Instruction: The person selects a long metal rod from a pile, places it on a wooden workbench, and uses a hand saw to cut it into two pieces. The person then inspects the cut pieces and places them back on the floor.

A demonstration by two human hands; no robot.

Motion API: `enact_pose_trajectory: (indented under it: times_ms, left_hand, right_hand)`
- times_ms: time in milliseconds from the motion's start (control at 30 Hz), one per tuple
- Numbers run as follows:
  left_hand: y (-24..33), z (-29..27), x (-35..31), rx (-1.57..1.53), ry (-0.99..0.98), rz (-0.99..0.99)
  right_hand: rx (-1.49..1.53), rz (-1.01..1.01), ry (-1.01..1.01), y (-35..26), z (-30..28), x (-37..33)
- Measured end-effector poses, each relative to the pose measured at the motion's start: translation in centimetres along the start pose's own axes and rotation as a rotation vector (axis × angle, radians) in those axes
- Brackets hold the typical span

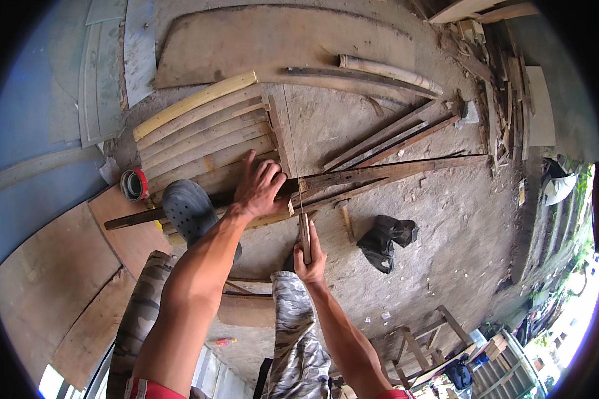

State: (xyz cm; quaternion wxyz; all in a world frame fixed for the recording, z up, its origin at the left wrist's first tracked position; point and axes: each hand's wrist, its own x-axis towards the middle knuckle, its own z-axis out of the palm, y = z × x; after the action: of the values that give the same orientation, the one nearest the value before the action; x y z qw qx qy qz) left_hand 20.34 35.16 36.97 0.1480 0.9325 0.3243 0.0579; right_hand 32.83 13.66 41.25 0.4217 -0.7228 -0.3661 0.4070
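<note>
My right hand (311,261) is wrapped round the wooden handle of a handsaw (305,233). Its thin blade, seen almost edge-on, points away from me and crosses a long dark wooden plank (353,176). Just left of the blade, my left hand (259,189) grips the plank from above, its fingers bent over the wood. A grey clog (188,209) on my left foot stands on the plank farther left. Beneath the plank's left part lies a slatted wooden pallet (206,136), with a pale yellow slat along its far edge.
A hammer (347,223) and a black plastic bag (386,243) lie right of the saw. Loose wood strips (379,143) and a bamboo pole (389,73) lie beyond. A red-rimmed can (134,185) stands by the pallet. Scrap wood (512,93) is piled far right; plywood sheets (53,286) lie left.
</note>
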Motion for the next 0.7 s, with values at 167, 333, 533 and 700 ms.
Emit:
enact_pose_trajectory:
  times_ms: [167, 333, 533, 700]
  left_hand:
    - [0.0, -0.7, -0.6, 0.061, 0.012, 0.009]
    - [0.2, -1.0, -0.1, 0.058, 0.106, 0.039]
    - [0.4, -0.5, -0.1, 0.018, 0.144, 0.063]
    - [-0.1, -0.6, -0.3, 0.053, 0.07, 0.023]
  right_hand:
    - [-0.046, 0.203, -0.025, -7.8, -0.6, 1.3]
    - [-0.185, 0.353, -0.035, -15.7, -1.0, 4.3]
    - [-0.079, 0.379, -0.073, -20.3, -3.3, 1.6]
    - [-0.161, 0.51, -0.13, -24.5, -6.8, -3.5]
